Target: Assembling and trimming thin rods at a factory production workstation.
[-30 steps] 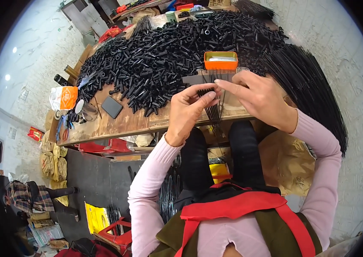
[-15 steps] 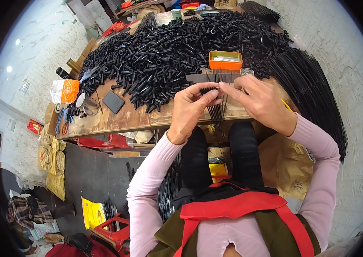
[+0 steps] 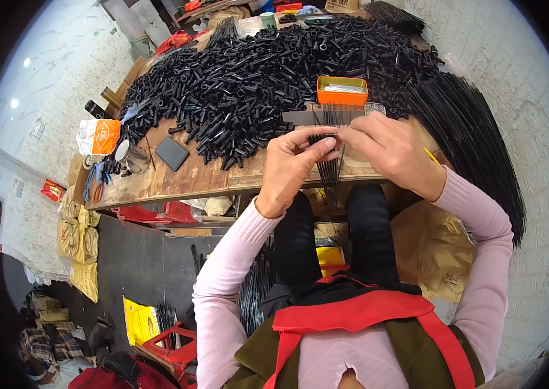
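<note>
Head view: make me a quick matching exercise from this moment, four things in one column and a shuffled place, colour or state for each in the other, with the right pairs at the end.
Things
1. Left hand
2. Box
3. Jar
4. Stool

Descriptions
A. Red, at the lower left of the picture
B. Orange, at the near edge of the pile of black tubes
C. Pinching a bundle of rods
D. Clear, towards the left end of the table

Right pairs: 1-C, 2-B, 3-D, 4-A
</note>
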Motion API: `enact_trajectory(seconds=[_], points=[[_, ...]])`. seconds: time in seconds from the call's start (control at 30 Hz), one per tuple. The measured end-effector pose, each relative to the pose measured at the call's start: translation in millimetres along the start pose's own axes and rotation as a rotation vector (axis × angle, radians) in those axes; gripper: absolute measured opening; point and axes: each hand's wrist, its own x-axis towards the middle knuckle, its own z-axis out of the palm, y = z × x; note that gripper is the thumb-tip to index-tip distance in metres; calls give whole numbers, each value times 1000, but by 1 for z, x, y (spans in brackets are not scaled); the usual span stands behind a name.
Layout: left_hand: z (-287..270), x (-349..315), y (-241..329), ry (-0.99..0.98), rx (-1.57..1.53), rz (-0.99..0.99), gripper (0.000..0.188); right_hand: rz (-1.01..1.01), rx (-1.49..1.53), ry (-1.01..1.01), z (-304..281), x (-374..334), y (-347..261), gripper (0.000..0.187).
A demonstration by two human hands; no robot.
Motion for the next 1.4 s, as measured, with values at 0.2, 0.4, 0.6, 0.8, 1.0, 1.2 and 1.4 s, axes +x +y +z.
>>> enact_trajectory(seconds=[0.2,0.4,0.6,0.8,1.0,1.2,1.4], points=[[-4,0,-8,4,-46,14,23,-92,-1,29,2,4,3,39],[-6,1,-5,12,-82,27,23,88,-41,-12,-1,-22,11,42],[-8,0,-3,-23,-48,23,24,72,-27,-19,-10,-15,12,40],[-14,0,2,-125,-62,-55,27,6,-40,34,-10,-16,15,40],[-14,-2,4,-150,-40,-65,28,-32,-78,37,-11,-8,7,37],[-13,-3,3,-125,-2,-98,28,0,50,4,-7,3,1,34],[-9,1,2,-131,-60,-78,29,117,79,-5,-12,-13,3,41]])
